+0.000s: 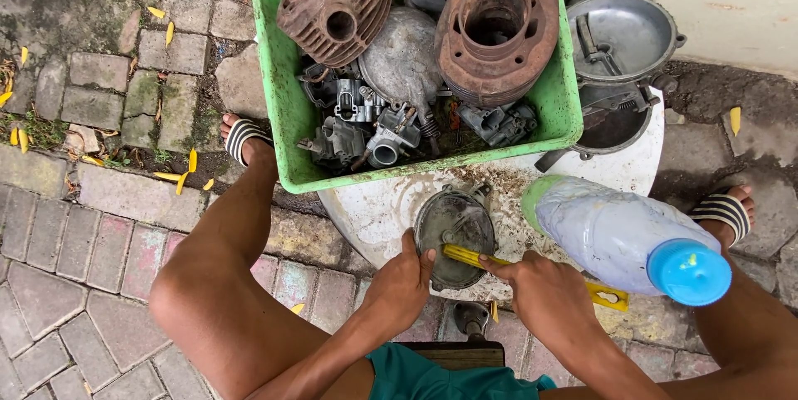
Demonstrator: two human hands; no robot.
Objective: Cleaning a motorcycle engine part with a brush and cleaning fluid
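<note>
Here the left hand (401, 283) grips the edge of a round grey metal cover (455, 235) lying on the white bench (374, 213), just below the green tub (287, 109). The right hand (544, 296) is closed around a yellow tool (532, 271), its tip on the cover. A plastic bottle (623, 238) lies beside it.

Crate (287, 109) of engine parts behind round cover (455, 229); bottle (623, 238) to its right.

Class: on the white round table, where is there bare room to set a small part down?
A bare strip of the table lies between the green tub and the left hand. The rest is crowded: bottle, grey cover, pans.
</note>
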